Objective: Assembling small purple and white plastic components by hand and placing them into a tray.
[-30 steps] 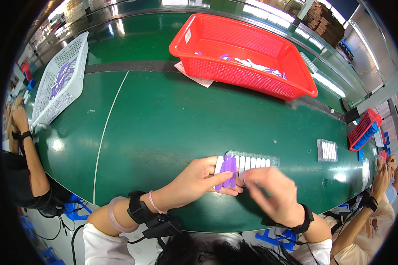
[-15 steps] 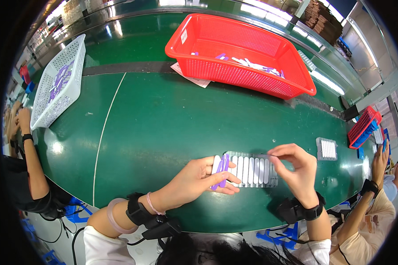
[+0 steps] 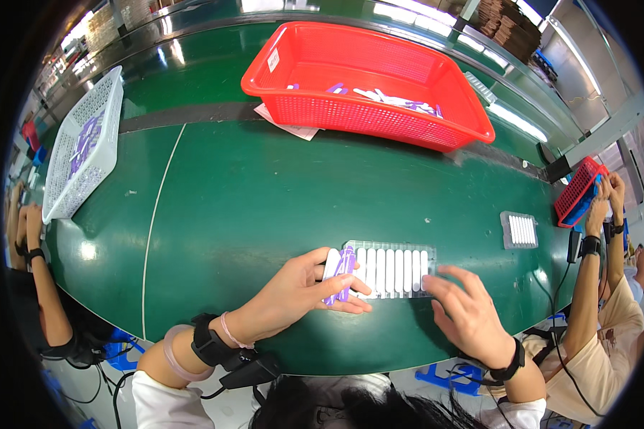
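Note:
My left hand [image 3: 300,284] is closed around a small bunch of flat, round-ended purple and white strips [image 3: 341,274], held upright by the thumb. Its outer fingers reach over the left end of a clear plastic tray [image 3: 430,257]. White strips [image 3: 398,270] of the same shape stand side by side in that tray's slots. Over the tray's right end hovers my right hand [image 3: 469,312], its fingers apart and bent, holding nothing visible. One fingertip is at the last white strip; whether it touches cannot be made out.
Beyond my hands stands a red basket [image 3: 365,118] with loose purple and white strips. A white basket [image 3: 107,154] of purple strips is at the left. Another filled tray [image 3: 519,230] lies to the right, near a co-worker's hands [image 3: 605,200] and small red basket [image 3: 578,191].
My right hand has opened from a pinch at the tray's upper right corner and come down toward the nearer right side. The left hand still grips the strips. The view has shifted slightly.

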Demonstrator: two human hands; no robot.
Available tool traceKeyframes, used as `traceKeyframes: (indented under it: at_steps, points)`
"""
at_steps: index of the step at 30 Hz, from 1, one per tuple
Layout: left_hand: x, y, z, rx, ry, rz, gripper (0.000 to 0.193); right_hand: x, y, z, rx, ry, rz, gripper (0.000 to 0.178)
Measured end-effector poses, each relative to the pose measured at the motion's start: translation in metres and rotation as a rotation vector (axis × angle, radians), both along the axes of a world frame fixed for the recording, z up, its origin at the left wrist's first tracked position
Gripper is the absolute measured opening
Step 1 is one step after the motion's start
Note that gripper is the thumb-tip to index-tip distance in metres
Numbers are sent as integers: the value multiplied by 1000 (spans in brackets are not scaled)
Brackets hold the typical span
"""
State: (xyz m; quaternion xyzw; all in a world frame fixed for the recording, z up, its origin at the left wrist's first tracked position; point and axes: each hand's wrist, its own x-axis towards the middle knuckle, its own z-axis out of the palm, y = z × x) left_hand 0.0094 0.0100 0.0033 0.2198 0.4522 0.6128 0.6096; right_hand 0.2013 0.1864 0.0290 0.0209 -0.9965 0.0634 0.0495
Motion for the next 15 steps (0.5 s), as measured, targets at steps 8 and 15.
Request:
traceKeyframes:
  at_steps: [8, 15]
  points:
    - [1, 3, 1, -54, 26, 53, 24, -29, 36, -2, -273, -122, -16, 86]
    - [1, 3, -1, -32, 49, 39, 22, -16, 89, 10, -223, -166, -162, 97]
